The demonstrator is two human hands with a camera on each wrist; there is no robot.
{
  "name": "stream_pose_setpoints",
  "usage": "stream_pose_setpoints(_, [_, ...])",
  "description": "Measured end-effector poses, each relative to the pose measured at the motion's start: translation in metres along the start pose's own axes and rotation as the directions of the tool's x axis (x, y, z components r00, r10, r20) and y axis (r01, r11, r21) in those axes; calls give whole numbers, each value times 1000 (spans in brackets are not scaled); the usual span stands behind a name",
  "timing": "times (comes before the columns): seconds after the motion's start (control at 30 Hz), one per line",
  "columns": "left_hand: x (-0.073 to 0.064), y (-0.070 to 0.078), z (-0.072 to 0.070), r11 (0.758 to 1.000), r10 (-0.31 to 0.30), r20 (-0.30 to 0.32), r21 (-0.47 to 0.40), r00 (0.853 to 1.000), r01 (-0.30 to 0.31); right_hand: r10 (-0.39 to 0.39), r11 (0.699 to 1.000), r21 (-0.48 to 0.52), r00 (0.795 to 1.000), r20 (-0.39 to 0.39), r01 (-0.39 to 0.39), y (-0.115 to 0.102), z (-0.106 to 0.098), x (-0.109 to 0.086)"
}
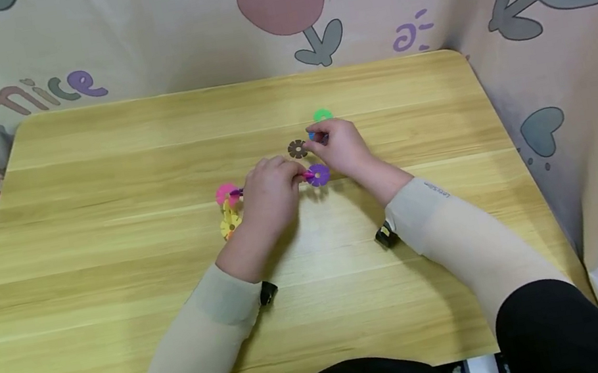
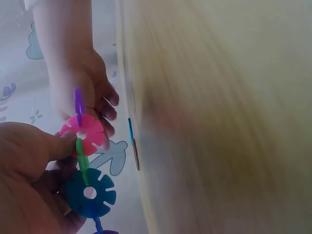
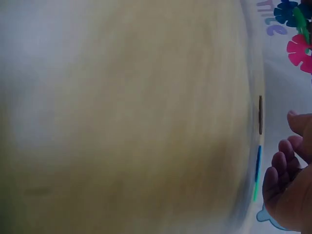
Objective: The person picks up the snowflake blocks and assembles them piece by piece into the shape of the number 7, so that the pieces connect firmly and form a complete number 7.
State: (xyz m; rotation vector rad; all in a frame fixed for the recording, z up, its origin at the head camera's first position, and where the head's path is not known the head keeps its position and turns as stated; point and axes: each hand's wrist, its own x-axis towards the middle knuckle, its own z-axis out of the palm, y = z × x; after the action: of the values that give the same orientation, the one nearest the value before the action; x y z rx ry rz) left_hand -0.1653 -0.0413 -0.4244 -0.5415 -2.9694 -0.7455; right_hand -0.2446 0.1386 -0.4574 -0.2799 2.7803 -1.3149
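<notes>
My left hand pinches a chain of notched plastic discs between thumb and fingers. In the left wrist view the pink disc, a green disc and a dark blue disc are slotted together beside the thumb. A purple disc ends the chain on the right. Yellow discs and another pink disc hang at its other end. My right hand hovers over loose discs, fingers loosely bent and holding nothing. A blue disc shows partly behind its fingertips.
A brown disc lies left of the right hand's fingertips, and a green disc lies just beyond them. The wooden table has a printed curtain behind it and along the right side.
</notes>
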Motion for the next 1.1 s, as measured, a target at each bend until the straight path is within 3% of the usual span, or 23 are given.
stream_pose_setpoints(0.23, [2,1,0,999,-18,38,40,999,16,26,987,-162,993,114,-8,-5,3,11])
stream_pose_setpoints(0.53, [3,3,-2,998,-31,62,51,998,28,49,966,-257,986,162,-5,-7,4,18])
stream_pose_setpoints(0.87, [2,0,-1,997,-49,53,54,997,46,96,975,-214,982,160,-61,-9,8,23])
stream_pose_setpoints(1.1, [0,0,-2,997,-46,57,66,997,42,84,992,-102,993,86,-75,-7,10,17])
